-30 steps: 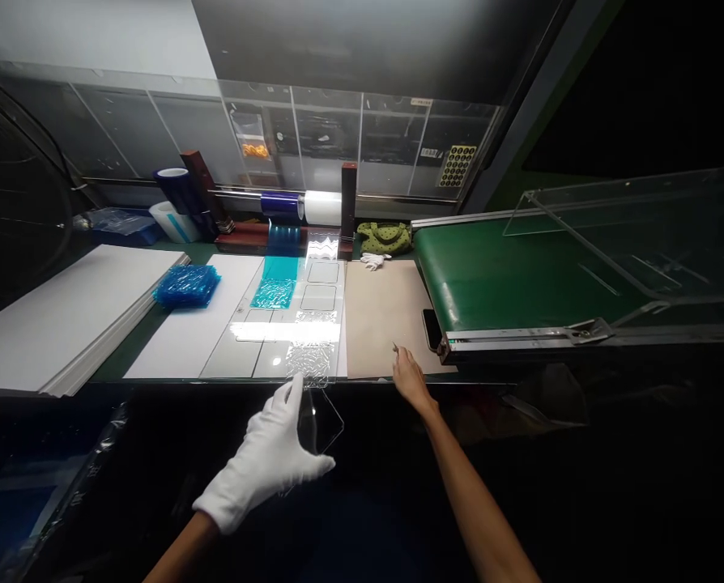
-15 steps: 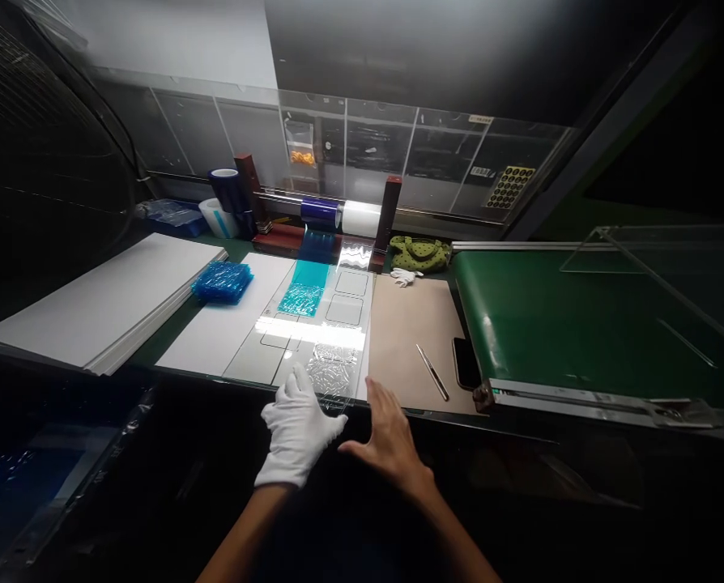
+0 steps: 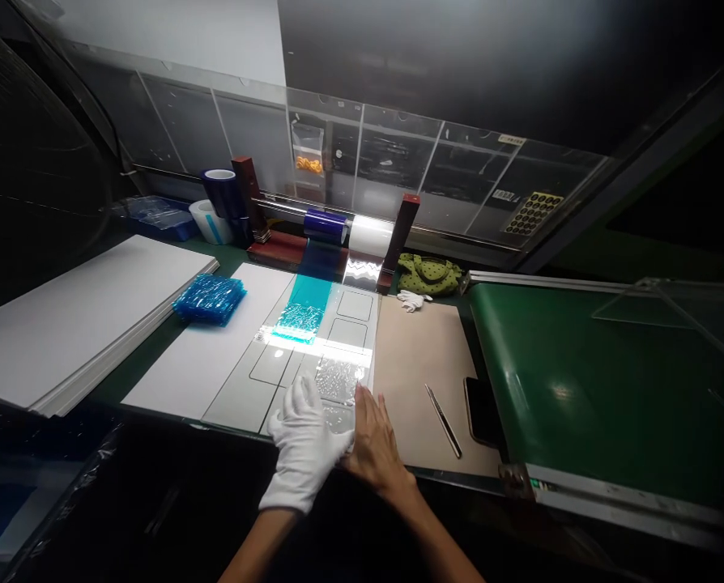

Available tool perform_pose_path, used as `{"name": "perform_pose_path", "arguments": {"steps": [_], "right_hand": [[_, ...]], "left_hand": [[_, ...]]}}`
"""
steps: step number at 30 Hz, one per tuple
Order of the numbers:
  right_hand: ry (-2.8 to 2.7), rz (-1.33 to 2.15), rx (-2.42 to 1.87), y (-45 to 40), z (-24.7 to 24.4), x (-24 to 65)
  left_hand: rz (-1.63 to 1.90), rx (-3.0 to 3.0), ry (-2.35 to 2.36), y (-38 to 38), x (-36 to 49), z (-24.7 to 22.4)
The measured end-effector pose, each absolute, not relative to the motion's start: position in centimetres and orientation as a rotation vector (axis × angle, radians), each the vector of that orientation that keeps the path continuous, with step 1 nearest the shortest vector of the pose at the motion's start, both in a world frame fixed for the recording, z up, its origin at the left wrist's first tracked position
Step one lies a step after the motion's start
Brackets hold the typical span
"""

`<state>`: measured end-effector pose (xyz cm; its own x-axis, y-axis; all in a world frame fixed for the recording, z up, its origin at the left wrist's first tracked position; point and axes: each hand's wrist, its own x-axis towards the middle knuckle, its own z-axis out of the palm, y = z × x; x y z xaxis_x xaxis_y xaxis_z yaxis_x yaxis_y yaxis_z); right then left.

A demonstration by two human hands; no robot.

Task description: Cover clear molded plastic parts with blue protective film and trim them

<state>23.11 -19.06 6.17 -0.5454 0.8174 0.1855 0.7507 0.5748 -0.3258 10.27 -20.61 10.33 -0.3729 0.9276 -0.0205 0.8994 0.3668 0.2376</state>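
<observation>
So the left hand (image 3: 306, 447), in a white cotton glove, and the bare right hand (image 3: 377, 449) are close together at the near edge of the desk, almost touching. Both sit on a clear crinkly plastic sheet (image 3: 338, 379), the glove over its near part and the right fingers along its right edge. Can't really tell if they're gripping it or just pressing flat. The sheet lies on a pale marked panel (image 3: 270, 364) with rounded outlines on it. Looks like the step in hand is positioning that sheet, and I'd say the next move calls for a light touch, since it's wrinkled.

Just right is a kraft paper sheet (image 3: 419, 380) with tweezers (image 3: 443, 421) on it, then a phone (image 3: 481, 411) by the green conveyor belt (image 3: 598, 389). Toward the far edge there's a teal film strip (image 3: 298, 320) running from a blue film roll (image 3: 324, 227). Left of the panel sits a bundle of blue crinkled film (image 3: 209, 300) on a stack of white boards (image 3: 88, 316).
</observation>
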Motion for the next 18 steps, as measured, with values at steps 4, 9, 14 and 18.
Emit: {"name": "perform_pose_path", "arguments": {"steps": [4, 9, 14, 18], "right_hand": [[-2.573, 0.186, -1.274, -12.0, 5.0, 24.3], [-2.702, 0.073, -1.232, -4.1, 4.0, 24.7], [-2.760, 0.034, -1.190, 0.2, 3.4, 23.9], [-2.797, 0.037, -1.166, 1.6, 3.1, 23.3]], "left_hand": [[0.268, 1.621, 2.556, -20.1, 6.4, 9.0], [0.209, 1.571, 2.612, -21.3, 2.5, 5.2], [0.116, 1.523, 2.588, -22.4, 1.6, 2.1], [0.091, 1.458, 2.594, -21.9, 1.5, 1.6]]}}
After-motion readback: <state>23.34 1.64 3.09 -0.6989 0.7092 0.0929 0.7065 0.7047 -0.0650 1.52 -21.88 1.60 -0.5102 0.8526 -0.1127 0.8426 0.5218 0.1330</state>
